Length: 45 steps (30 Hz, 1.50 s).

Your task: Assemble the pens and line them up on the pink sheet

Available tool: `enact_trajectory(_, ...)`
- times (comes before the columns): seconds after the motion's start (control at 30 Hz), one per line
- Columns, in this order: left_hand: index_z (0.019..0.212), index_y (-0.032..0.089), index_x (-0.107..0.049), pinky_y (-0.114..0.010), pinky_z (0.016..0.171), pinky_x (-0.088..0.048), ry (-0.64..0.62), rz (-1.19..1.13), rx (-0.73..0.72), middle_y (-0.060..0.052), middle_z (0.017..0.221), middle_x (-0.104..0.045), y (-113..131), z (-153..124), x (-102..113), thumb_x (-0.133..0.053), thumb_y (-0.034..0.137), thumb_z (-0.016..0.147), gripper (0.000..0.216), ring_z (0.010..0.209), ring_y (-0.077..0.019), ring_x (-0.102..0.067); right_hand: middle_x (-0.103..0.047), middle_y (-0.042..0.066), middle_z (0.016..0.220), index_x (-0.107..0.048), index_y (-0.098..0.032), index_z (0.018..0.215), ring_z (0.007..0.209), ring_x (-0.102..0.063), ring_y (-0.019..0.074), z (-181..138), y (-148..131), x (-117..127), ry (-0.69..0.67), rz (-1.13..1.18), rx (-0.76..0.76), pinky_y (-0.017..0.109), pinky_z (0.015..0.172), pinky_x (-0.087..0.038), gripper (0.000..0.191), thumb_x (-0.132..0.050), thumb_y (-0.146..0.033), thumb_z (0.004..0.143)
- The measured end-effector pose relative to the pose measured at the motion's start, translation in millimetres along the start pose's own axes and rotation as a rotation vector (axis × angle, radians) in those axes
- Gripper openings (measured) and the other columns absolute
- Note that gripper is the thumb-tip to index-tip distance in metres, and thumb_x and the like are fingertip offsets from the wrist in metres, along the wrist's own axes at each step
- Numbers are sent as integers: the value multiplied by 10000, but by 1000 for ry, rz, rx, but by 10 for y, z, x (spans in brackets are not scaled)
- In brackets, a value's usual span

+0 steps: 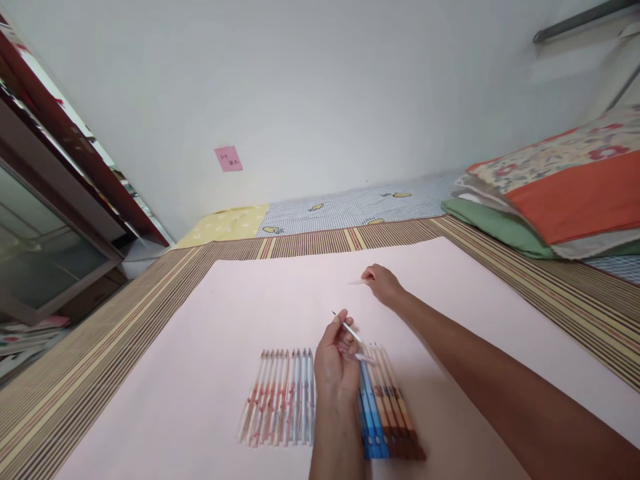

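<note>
My left hand [340, 353] is turned palm up above the row of pens. Its thumb and fingers close on a thin white pen refill [351, 330] with a dark tip pointing up and left. A clear, shiny pen part [364, 358] also lies at its fingers. Farther off and to the right, my right hand [383, 283] pinches a slim, pale, pointed piece [357, 282], whose exact kind I cannot make out. Beside my left forearm lie white-and-red pens [265, 400], pale blue-grey pens [302, 400], blue pens [373, 420] and brown-and-orange pens [397, 407]. My forearm hides the row's middle.
A pale pink sheet [175, 373] lies under the pens on a striped mat [120, 327]. Folded bedding with an orange cover [575, 207] is stacked at the right by the wall [350, 100]. A pink note [229, 159] is stuck there. A glass-fronted cabinet [45, 247] stands left.
</note>
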<state>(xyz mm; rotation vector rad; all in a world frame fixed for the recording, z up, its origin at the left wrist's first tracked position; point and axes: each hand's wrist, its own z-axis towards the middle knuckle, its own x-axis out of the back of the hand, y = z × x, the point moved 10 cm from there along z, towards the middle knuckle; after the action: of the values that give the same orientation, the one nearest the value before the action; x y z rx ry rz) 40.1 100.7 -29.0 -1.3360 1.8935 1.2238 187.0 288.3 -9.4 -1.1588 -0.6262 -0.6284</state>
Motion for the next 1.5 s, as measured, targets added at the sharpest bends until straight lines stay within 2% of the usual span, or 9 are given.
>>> enact_trajectory(0.4, 809, 27, -726, -120, 348, -274, 13, -6, 5, -88, 717, -644, -64, 1, 17, -557, 94, 890, 199, 434, -19, -429, -672, 43, 906, -686, -165, 887, 777, -584, 148, 17, 47, -33, -20, -44, -8, 241, 683, -398, 194, -585, -41, 778)
enact_trajectory(0.8, 799, 30, -725, -122, 347, -274, 24, -2, 15, -91, 704, -650, -80, -15, 9, -552, 89, 887, 203, 436, -25, -436, -645, 58, 908, -694, -166, 811, 782, -551, 156, 13, -46, -18, -32, -106, 61, 262, 688, -375, 178, -546, -71, 836)
enact_trajectory(0.97, 790, 27, -726, -121, 350, -272, 15, -8, 11, -97, 709, -646, -66, 11, 21, -571, 91, 870, 186, 433, -22, -431, -647, 50, 907, -679, -175, 833, 797, -556, 163, 4, -24, -21, -19, -68, 71, 263, 710, -389, 158, -571, -64, 804)
enact_trajectory(1.13, 786, 33, -733, -121, 360, -273, -1, -8, 0, -95, 715, -647, -33, 25, 31, -603, 92, 835, 150, 440, -20, -431, -662, 54, 960, -673, -183, 935, 859, -588, 176, -28, 51, 44, 21, 15, 52, 277, 780, -429, 246, -580, -45, 753)
enact_trajectory(1.27, 777, 39, -741, -124, 368, -266, -7, 18, -49, -86, 703, -644, 35, 21, 31, -648, 102, 784, 112, 444, -20, -424, -667, 89, 1039, -675, -175, 988, 933, -609, 201, -155, 144, 243, 83, 94, -12, 318, 846, -450, 271, -554, -81, 763)
enact_trajectory(1.37, 764, 42, -746, -129, 367, -252, 5, 58, -100, -86, 694, -644, 76, 17, 32, -695, 123, 730, 102, 438, -18, -413, -695, 78, 916, -676, -168, 948, 833, -628, 199, -345, 86, 372, 72, 178, -64, 327, 775, -482, 207, -550, -150, 784)
enact_trajectory(1.43, 758, 44, -750, -130, 370, -253, 15, 95, -136, -93, 705, -653, 92, 19, 34, -723, 139, 694, 118, 448, -22, -434, -701, 57, 793, -675, -163, 879, 720, -635, 183, -523, -81, 387, 2, 260, -72, 305, 679, -497, 151, -569, -244, 809)
enact_trajectory(1.5, 757, 45, -752, -129, 374, -260, 20, 136, -177, -103, 727, -665, 104, 22, 37, -740, 152, 671, 138, 463, -28, -460, -697, 36, 699, -669, -168, 802, 586, -612, 152, -740, -339, 328, -130, 362, -55, 274, 568, -483, 217, -580, -363, 833)
